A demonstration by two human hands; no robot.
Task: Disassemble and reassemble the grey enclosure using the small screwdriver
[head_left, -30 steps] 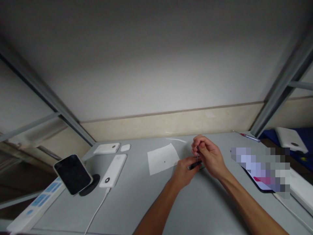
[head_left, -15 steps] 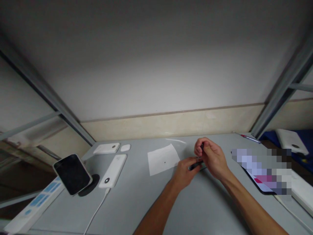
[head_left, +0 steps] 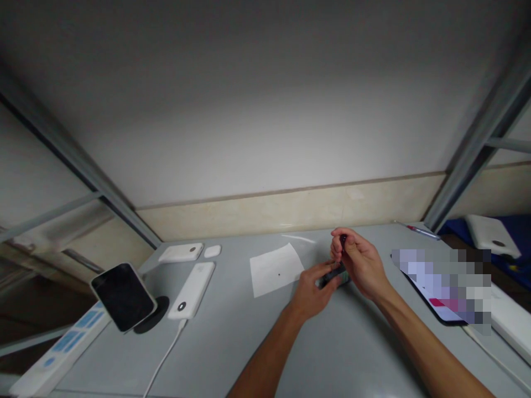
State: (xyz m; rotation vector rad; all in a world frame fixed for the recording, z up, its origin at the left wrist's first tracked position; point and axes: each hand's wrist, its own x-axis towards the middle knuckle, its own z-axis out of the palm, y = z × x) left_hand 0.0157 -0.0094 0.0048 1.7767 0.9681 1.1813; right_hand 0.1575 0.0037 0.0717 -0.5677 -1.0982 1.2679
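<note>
My left hand point(head_left: 312, 290) is closed around a small dark device point(head_left: 329, 276) with a greenish part at its right end, holding it low over the grey tabletop. Fingers hide much of its shape. Just above and to the right, my right hand point(head_left: 363, 262) grips the short dark handle of a small screwdriver point(head_left: 343, 241). The handle stands roughly upright, and its lower end points down at the device; the tip itself is too small to make out. Left of my hands lies a white sheet of paper point(head_left: 269, 268) with one tiny dark speck on it.
A phone with a lit screen point(head_left: 431, 293) lies at the right, beside a pen-like tool point(head_left: 423, 231). To the left are white power banks point(head_left: 193, 290), a small white case point(head_left: 212, 251), a black-screened device on a stand point(head_left: 123, 297) and a power strip point(head_left: 62, 348).
My left hand has tipped the device, so more of its dark face and greenish end shows. My right hand has shifted slightly upward, and more of the screwdriver handle is visible.
</note>
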